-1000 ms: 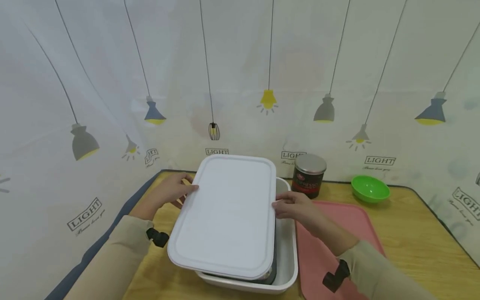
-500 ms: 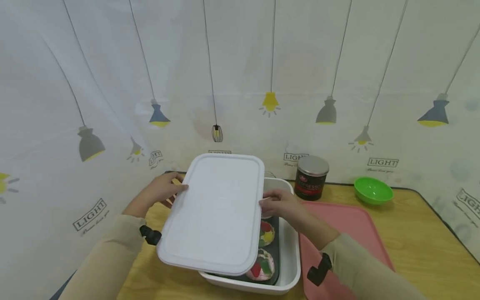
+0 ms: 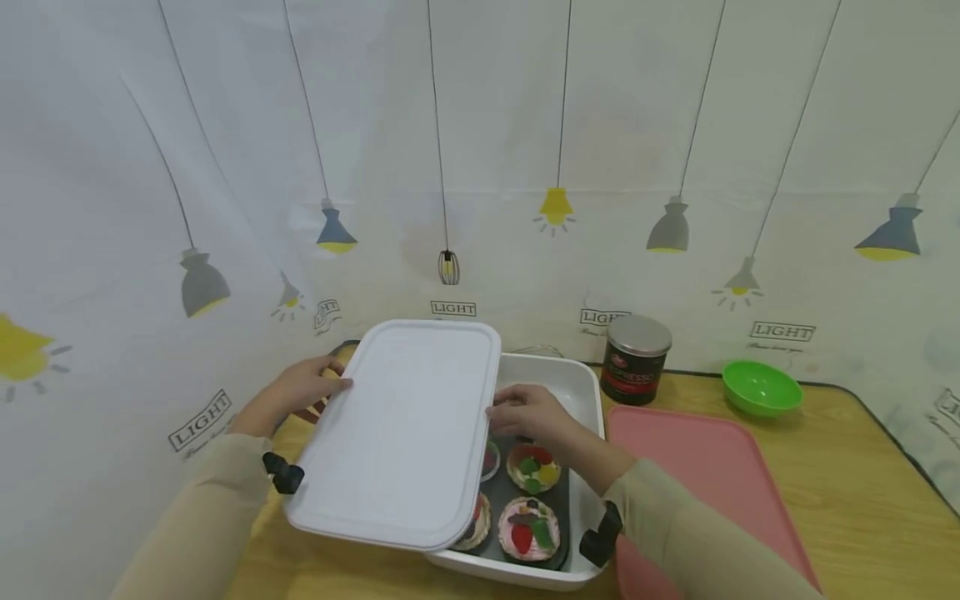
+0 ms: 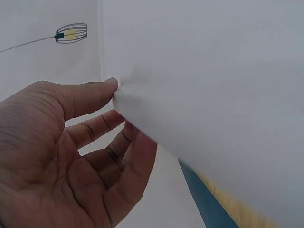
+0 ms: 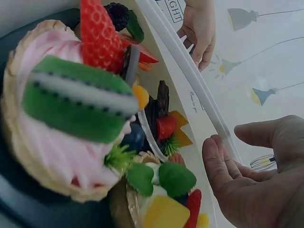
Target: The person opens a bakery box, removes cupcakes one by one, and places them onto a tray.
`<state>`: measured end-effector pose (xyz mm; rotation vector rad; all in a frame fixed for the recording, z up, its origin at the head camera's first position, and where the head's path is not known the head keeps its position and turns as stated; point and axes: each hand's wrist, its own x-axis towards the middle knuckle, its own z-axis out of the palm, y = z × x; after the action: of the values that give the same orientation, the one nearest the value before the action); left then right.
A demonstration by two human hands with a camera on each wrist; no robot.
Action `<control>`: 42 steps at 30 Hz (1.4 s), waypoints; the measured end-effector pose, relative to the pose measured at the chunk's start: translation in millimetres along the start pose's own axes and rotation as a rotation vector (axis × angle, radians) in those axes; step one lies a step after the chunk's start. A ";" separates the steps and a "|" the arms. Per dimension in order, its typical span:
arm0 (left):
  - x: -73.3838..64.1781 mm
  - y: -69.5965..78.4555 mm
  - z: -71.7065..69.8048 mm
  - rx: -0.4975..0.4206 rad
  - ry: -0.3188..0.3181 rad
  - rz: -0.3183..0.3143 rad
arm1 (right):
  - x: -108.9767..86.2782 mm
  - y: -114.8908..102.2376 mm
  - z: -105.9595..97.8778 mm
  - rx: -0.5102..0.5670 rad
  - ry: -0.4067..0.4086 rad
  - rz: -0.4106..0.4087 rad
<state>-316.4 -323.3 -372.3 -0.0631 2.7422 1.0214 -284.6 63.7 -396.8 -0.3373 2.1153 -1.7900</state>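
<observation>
A white rectangular lid [image 3: 397, 442] is held tilted above the left part of a white rectangular container [image 3: 576, 385]. My left hand [image 3: 303, 387] pinches its left edge, thumb on top and fingers beneath, as the left wrist view shows. On the opposite edge my right hand [image 3: 536, 417] grips the lid between thumb and fingers. Inside the container lies a dark baking tray [image 3: 495, 493] with several fruit tarts, among them a pink-cream tart [image 3: 529, 530] and one with green leaves [image 3: 533, 468]. The lid hides the container's left side. A green-topped pink tart [image 5: 71, 118] fills the right wrist view.
To the container's right lies a pink tray [image 3: 697, 475] on the wooden table [image 3: 862, 483]. Behind stand a dark espresso tin [image 3: 633, 367] with a silver lid and a green bowl [image 3: 761, 389]. A printed curtain [image 3: 510, 150] borders the back and left.
Both hands have moved left with the lid, away from over the container. The baking tray and several tarts have come into sight. The head view has shifted slightly left.
</observation>
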 end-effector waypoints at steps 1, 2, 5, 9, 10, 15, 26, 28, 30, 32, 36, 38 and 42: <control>-0.6 -1.9 -1.6 0.008 0.003 0.004 | 1.8 -0.4 2.4 0.000 -0.003 -0.003; -0.6 -4.2 -3.1 0.014 0.006 0.005 | 4.1 -0.7 4.6 0.002 -0.006 -0.007; -0.9 -10.6 -7.0 0.033 0.018 -0.012 | 9.4 -3.2 12.2 -0.002 -0.010 -0.007; -1.3 -18.3 -12.5 0.047 0.038 -0.055 | 15.5 -6.5 22.4 -0.006 -0.019 -0.003; -1.4 -20.2 -14.3 0.050 0.044 -0.067 | 16.6 -7.3 24.7 -0.013 -0.022 -0.004; -1.3 -30.2 -22.9 0.062 0.048 -0.085 | 23.2 -9.8 33.9 -0.060 -0.024 -0.007; -2.8 -63.1 -33.2 0.093 0.091 -0.137 | 44.1 -15.4 62.9 -0.064 -0.086 0.026; -1.7 -69.8 -32.9 0.093 0.092 -0.143 | 46.3 -15.7 67.3 -0.063 -0.092 0.021; 0.3 -74.6 -31.9 0.091 0.094 -0.154 | 47.6 -15.6 70.5 -0.052 -0.099 0.010; 2.9 -78.9 -30.9 0.093 0.097 -0.166 | 49.4 -14.7 73.2 -0.040 -0.104 -0.003; 8.4 -85.3 -27.9 0.090 0.091 -0.192 | 52.7 -12.4 77.4 -0.047 -0.116 0.004; 11.1 -87.4 -25.6 0.085 0.091 -0.214 | 53.5 -11.9 78.6 -0.057 -0.119 0.021; 16.4 -90.1 -18.1 0.106 0.113 -0.245 | 53.2 -12.4 79.1 -0.078 -0.122 0.033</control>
<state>-325.5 -402.8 -420.3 -0.4410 2.7932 0.8292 -301.1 -30.8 -401.7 -0.4176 2.0969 -1.6288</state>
